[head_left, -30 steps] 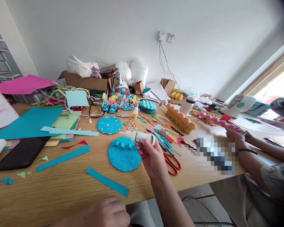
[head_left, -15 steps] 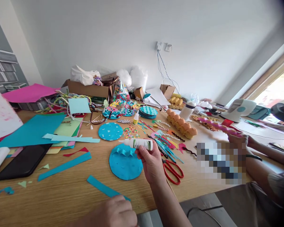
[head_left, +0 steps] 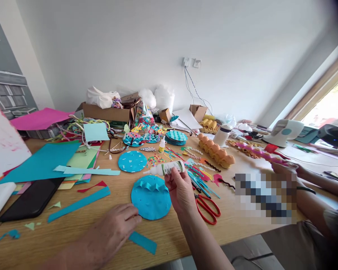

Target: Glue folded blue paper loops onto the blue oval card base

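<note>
My right hand (head_left: 181, 191) is shut on a white glue bottle (head_left: 169, 168), held nearly level with its nozzle pointing left. Beneath the nozzle lies a round blue disc (head_left: 152, 206) with a wavy blue paper strip (head_left: 150, 184) across its upper part. At the disc's left edge is my left hand (head_left: 116, 228), palm down, its fingers loosely extended and grasping nothing visible. It covers part of a flat blue paper strip (head_left: 143, 242). Red-handled scissors (head_left: 207, 210) rest to the right of my right wrist.
Another blue disc (head_left: 132, 161) bears pale paper bits. A small glue bottle (head_left: 162, 145) stands behind it, near stacked blue discs (head_left: 176, 138). Coloured paper (head_left: 39, 161) and a black phone (head_left: 30, 198) lie left. At right, another person's hands (head_left: 284, 168) hold a pink-painted egg-carton strip (head_left: 259, 153).
My left hand has moved up and forward to the disc's left edge, uncovering the near end of the flat blue strip. My right hand still holds the glue bottle. The view has shifted slightly.
</note>
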The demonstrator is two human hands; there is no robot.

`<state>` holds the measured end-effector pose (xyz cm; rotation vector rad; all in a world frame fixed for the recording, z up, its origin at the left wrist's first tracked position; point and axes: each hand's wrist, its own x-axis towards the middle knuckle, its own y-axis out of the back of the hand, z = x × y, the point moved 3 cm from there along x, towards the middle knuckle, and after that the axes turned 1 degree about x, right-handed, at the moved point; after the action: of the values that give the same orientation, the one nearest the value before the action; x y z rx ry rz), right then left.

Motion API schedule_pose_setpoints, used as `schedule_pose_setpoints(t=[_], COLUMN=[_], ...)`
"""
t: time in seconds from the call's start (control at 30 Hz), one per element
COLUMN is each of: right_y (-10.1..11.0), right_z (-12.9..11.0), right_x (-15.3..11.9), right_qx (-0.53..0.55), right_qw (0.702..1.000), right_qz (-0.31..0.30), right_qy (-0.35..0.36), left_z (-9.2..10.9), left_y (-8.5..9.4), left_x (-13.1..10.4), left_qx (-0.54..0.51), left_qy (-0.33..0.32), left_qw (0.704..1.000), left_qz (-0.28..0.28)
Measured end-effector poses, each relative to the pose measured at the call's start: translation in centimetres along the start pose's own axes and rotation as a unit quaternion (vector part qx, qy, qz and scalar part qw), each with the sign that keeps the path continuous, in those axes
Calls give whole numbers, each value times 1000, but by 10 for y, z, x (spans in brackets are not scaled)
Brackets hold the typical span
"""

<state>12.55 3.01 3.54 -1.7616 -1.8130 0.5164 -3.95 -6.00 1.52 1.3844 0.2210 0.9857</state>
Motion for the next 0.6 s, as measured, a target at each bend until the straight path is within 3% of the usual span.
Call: schedule_pose_setpoints(t=[0.13, 0.27, 0.47, 0.6], right_y=[0, 3, 14, 18], right_z=[-5, -14, -23, -24], right_x=[3, 4, 2, 0], right_qx=[-1, -3, -7, 13], right_qw=[1000, 1000, 999, 999], right_qz=[3, 10, 37, 37], right_qy=[2, 3, 8, 13], left_z=[-9, -12, -22, -18], left_y=[-7, -12, -28, -33], left_x=[0, -2, -5, -2], left_qx=[73, 79, 64, 69], left_qy=[-2, 1, 30, 45], left_qw=[990, 974, 968, 963], left_qz=[-117, -213, -242, -256])
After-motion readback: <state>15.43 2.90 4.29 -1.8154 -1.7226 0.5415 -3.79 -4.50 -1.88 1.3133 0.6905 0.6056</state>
